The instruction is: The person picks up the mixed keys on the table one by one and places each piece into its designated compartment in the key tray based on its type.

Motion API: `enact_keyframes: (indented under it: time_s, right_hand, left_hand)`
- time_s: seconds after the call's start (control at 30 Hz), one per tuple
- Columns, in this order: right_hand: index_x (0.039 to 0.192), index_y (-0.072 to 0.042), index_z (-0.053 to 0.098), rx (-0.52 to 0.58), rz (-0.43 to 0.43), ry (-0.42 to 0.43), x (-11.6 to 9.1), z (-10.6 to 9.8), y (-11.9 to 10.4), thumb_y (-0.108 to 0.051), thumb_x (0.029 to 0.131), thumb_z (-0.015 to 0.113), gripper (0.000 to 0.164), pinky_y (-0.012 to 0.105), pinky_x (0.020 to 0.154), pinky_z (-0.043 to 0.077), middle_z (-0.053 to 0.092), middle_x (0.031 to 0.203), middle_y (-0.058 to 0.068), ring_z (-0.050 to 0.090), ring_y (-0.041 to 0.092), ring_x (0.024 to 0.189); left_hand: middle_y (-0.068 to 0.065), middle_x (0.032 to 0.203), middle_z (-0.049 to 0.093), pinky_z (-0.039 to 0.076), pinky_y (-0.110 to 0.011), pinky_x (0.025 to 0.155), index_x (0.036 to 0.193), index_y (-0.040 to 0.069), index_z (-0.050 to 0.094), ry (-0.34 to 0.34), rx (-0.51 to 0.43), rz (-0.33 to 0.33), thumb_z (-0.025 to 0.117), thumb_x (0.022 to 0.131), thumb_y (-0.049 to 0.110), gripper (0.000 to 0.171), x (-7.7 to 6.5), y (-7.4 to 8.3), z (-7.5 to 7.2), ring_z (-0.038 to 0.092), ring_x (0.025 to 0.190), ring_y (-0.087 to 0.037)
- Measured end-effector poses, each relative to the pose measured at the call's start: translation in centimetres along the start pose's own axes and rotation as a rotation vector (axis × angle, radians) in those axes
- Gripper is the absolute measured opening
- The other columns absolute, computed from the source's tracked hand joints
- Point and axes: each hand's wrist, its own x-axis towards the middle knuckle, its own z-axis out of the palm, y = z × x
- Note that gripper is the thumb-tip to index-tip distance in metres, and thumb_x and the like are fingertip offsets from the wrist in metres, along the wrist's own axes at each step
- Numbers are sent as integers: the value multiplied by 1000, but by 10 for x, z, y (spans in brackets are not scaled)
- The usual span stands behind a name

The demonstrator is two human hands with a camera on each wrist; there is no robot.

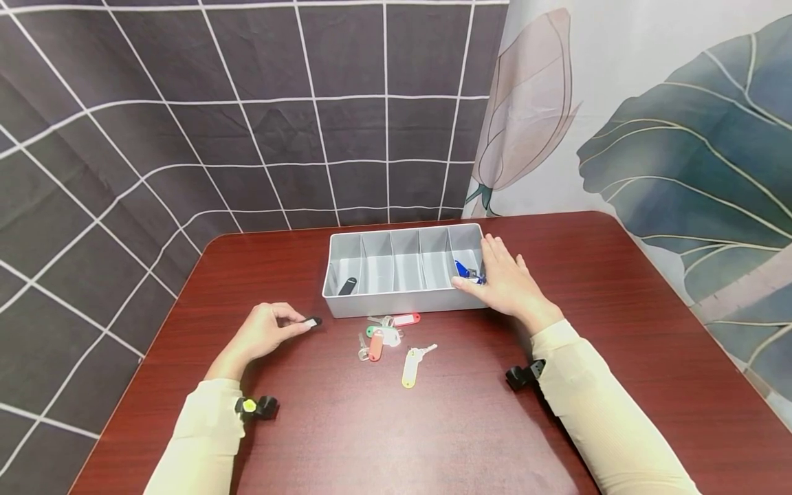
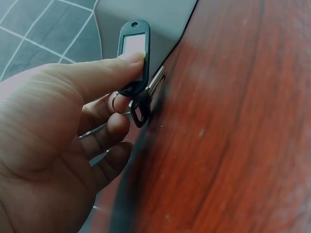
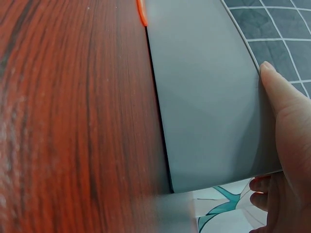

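Observation:
Between thumb and fingers, my left hand point(image 1: 265, 334) pinches a black key tag point(image 2: 137, 36) just left of the tray. It has a white label, and a metal key point(image 2: 141, 109) hangs from its ring. My right hand point(image 1: 510, 283) holds the right end of the grey divided tray point(image 1: 405, 302), with the thumb at the front rim and the fingers along the end wall. Inside the leftmost compartment lies another black key tag point(image 1: 348, 286). A blue key tag point(image 1: 462, 269) with a key sits in the rightmost compartment, partly hidden by the right hand.
In front of the tray lie keys with a red tag point(image 1: 406, 319), a green tag point(image 1: 375, 331), an orange-red tag point(image 1: 375, 346) and a yellow tag point(image 1: 409, 371). The brown wooden table point(image 1: 371, 440) meets a dark gridded curtain point(image 1: 346, 130) at the back.

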Motion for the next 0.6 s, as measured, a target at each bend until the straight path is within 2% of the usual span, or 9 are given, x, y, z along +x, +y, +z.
enact_keyframes:
  time_s: [0.17,0.6]
  right_hand:
    - [154,-3,10,2,-2,5,0,0,0,-85,74,43,119,64,109,10,10,160,15,5,29,147]
    - [154,-3,10,5,-7,1,0,-1,-1,-86,74,42,120,65,109,10,9,160,15,4,29,147]
  left_hand:
    - [10,75,68,46,-25,56,83,21,79,40,-9,-32,82,77,30,12,1,2,-2,57,63,-11]
    - [10,73,67,46,-24,55,83,19,78,99,-39,-14,81,78,27,9,1,9,-10,59,61,-11]
